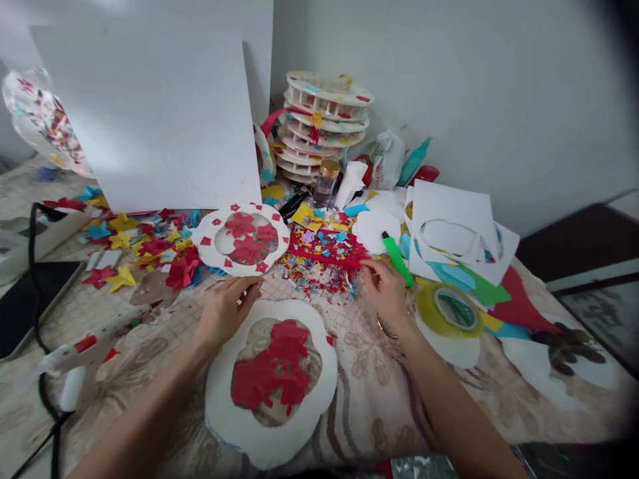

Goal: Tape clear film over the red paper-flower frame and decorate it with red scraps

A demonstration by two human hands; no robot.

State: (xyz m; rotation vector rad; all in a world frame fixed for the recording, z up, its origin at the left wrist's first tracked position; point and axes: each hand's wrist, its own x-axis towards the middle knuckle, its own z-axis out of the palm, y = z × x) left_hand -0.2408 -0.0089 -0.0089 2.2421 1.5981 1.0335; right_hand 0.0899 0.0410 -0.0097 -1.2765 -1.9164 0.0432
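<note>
In the head view, a white flower-shaped ring (219,392) lies in front of me, with red paper flowers (287,366) in its opening. My left hand (227,313) is above its upper left edge, thumb and fingers pinched together; anything between them is too small to make out. Just beyond lies a second white ring (207,243), dotted with small red pieces and with red flowers in its middle. My right hand (387,289) has its fingers closed at the right front corner of the red paper (344,261), which is covered with colored paper scraps.
A tiered white stand (327,123) rises at the back beside a leaning white board (154,126). Paper stars (120,279) and a glue gun (84,346) with a black cord lie left. Rightward are a green marker (397,259), a tape roll (449,309) and paper sheets (449,199).
</note>
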